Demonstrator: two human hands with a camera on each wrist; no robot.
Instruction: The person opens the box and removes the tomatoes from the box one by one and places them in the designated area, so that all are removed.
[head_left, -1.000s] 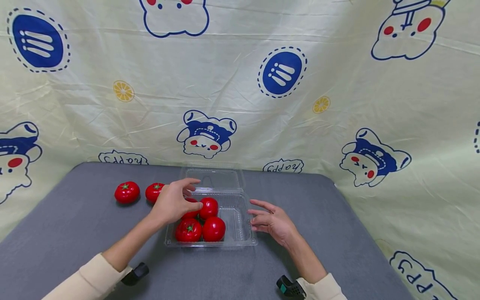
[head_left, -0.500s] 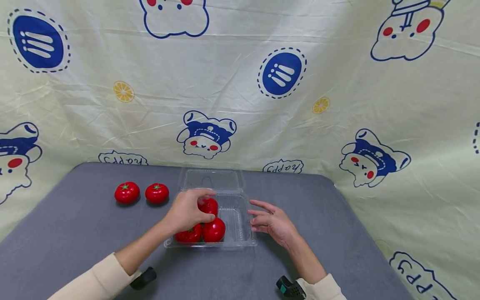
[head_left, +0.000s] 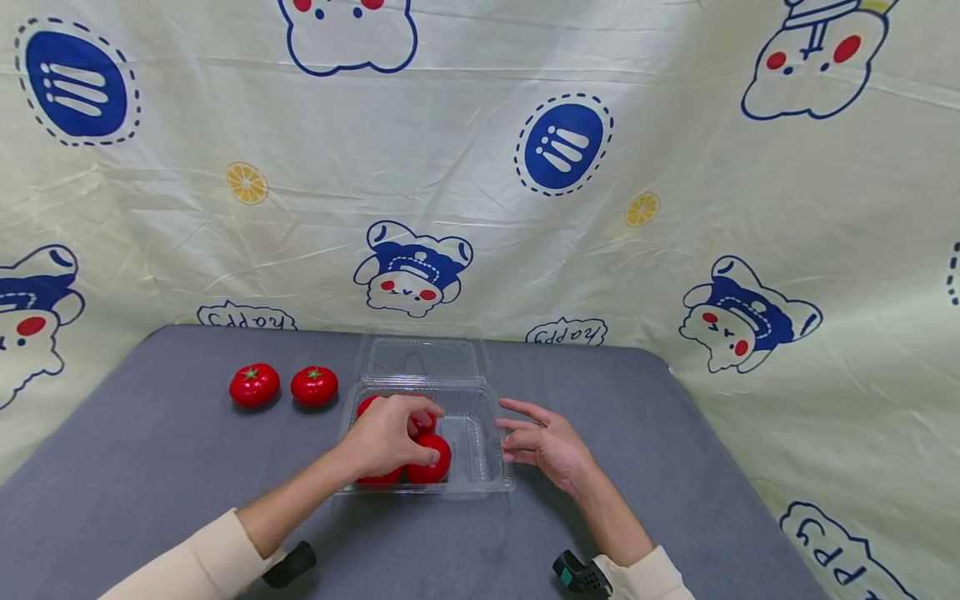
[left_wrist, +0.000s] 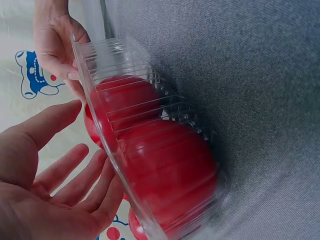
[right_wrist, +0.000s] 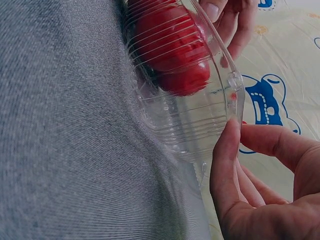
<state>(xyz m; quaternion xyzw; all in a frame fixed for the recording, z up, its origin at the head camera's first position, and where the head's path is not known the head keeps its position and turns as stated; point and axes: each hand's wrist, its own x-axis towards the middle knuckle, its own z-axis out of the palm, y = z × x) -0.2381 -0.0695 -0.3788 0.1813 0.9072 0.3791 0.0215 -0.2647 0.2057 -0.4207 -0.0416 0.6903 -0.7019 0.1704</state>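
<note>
A clear plastic clamshell container (head_left: 474, 442) stands on the table with several glossy red tomatoes in its left part. Over them hovers my left hand (head_left: 382, 439), thumb and fingers curved and apart, near the front right tomato (head_left: 437, 469). In the left wrist view that hand's fingers (left_wrist: 70, 175) are above the rim with nothing between them; I cannot tell whether a fingertip touches a tomato. At the container's right side, my right hand (head_left: 551, 450) pinches the rim, as the right wrist view shows with the thumb and a finger (right_wrist: 227, 150) meeting there.
Two more tomatoes lie on the grey table (head_left: 187, 500) at the back left, a left one (head_left: 254, 386) and a right one (head_left: 314, 387). The container's lid (head_left: 425, 358) is folded back behind it. A printed cloth (head_left: 465, 167) hangs behind the table.
My left hand has moved right and slightly toward me, from the back left tomato in the container to above the front right one. The right hand and the container have stayed put.
</note>
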